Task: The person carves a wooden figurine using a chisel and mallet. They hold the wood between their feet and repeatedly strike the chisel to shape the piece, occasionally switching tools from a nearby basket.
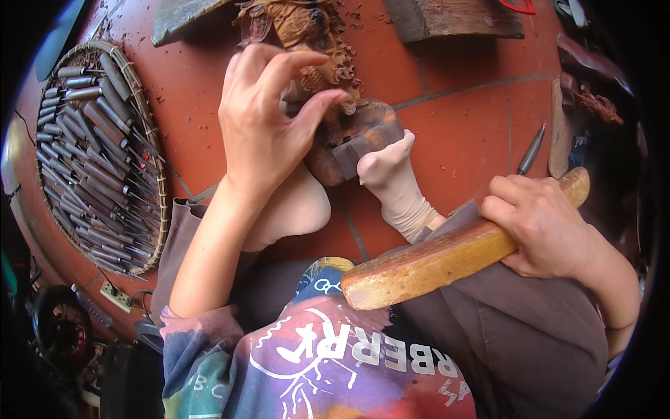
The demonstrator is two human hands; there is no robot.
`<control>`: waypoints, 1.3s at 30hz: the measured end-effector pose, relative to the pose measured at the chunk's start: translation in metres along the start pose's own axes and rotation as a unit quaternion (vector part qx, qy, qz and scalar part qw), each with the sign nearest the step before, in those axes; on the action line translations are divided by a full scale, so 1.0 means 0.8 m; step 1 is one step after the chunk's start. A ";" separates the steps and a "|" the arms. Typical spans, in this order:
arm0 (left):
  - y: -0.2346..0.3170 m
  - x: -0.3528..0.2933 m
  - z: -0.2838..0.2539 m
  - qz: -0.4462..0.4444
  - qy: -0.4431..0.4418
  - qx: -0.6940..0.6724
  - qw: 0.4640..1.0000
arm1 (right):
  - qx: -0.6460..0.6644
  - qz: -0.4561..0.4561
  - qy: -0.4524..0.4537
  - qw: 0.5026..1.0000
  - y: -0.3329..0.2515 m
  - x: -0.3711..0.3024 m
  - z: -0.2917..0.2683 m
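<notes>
My left hand (269,115) is raised over the carved wooden figure (296,31), thumb and forefinger curved well apart, with nothing visible between them. Reddish-brown wood with fine ornate relief forms the figure, which lies on the floor with its blocky dark base (359,140) toward me. Two feet in pale socks (394,171) flank that base. In my right hand (541,223) is a thick yellowish wooden mallet (426,272), gripped near its far right end and lying slantwise above my lap. The hand hides part of its handle.
A round woven basket (164,202) full of dark-handled carving chisels (87,164) stands at left. Wooden blocks (457,21) lie at the far side. A slim pointed tool (534,148) rests beyond my right hand. Wood chips dot the red tiles (460,140). A power strip (115,297) sits lower left.
</notes>
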State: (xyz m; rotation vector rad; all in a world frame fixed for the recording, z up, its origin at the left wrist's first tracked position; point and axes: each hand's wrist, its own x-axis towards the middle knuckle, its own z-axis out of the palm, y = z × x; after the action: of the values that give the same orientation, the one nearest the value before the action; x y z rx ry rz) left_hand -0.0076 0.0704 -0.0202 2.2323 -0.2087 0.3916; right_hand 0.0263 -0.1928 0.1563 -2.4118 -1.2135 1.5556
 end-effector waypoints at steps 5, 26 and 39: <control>-0.016 0.000 0.006 0.061 0.018 0.080 0.995 | -0.008 0.022 -0.011 1.000 -0.003 0.003 -0.003; -0.034 0.035 0.023 -0.369 0.027 -0.528 0.764 | -0.032 -0.025 0.037 0.998 -0.008 -0.005 0.014; -0.020 0.064 0.002 -0.374 -0.037 -0.442 0.814 | -0.052 -0.062 0.011 0.997 0.000 -0.016 0.012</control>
State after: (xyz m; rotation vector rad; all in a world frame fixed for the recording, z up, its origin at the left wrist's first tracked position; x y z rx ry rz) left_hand 0.0451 0.0784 -0.0154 1.2412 0.3900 -0.2135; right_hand 0.0163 -0.2047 0.1614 -2.3558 -1.4445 1.4626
